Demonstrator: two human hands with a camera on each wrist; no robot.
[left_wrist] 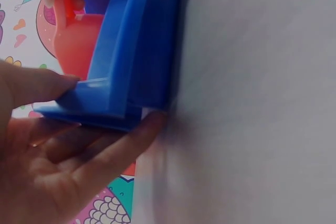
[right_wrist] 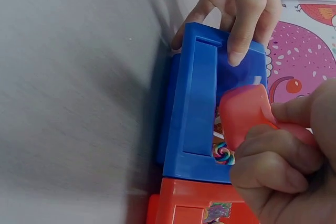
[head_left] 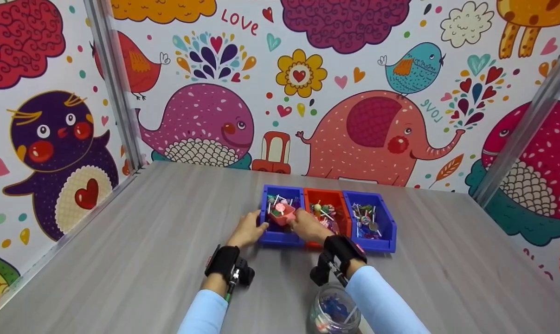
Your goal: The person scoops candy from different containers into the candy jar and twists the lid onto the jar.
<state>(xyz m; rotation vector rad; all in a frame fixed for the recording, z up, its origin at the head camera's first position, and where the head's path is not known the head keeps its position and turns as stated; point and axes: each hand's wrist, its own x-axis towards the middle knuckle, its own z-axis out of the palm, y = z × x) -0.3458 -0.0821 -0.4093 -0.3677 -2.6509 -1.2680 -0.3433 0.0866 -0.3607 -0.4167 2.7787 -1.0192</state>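
Observation:
My left hand (head_left: 246, 229) grips the side wall of the left blue bin (head_left: 282, 239), thumb over the rim and fingers on the outside. The right hand (head_left: 309, 226) holds a pink scoop (right_wrist: 244, 111) by its handle, inside or just over that bin. Lollipops (head_left: 279, 207) show in and around the scoop in the head view. A swirled rainbow lollipop (right_wrist: 223, 153) lies in the bin near the scoop in the right wrist view.
Joined to the left bin are a red bin (head_left: 348, 227) and another blue bin (head_left: 389, 236), both holding wrapped candies and lollipops. A clear jar (head_left: 328, 297) with candies stands near the right forearm. Patterned wall panels (head_left: 270, 111) border the grey table (head_left: 177, 222).

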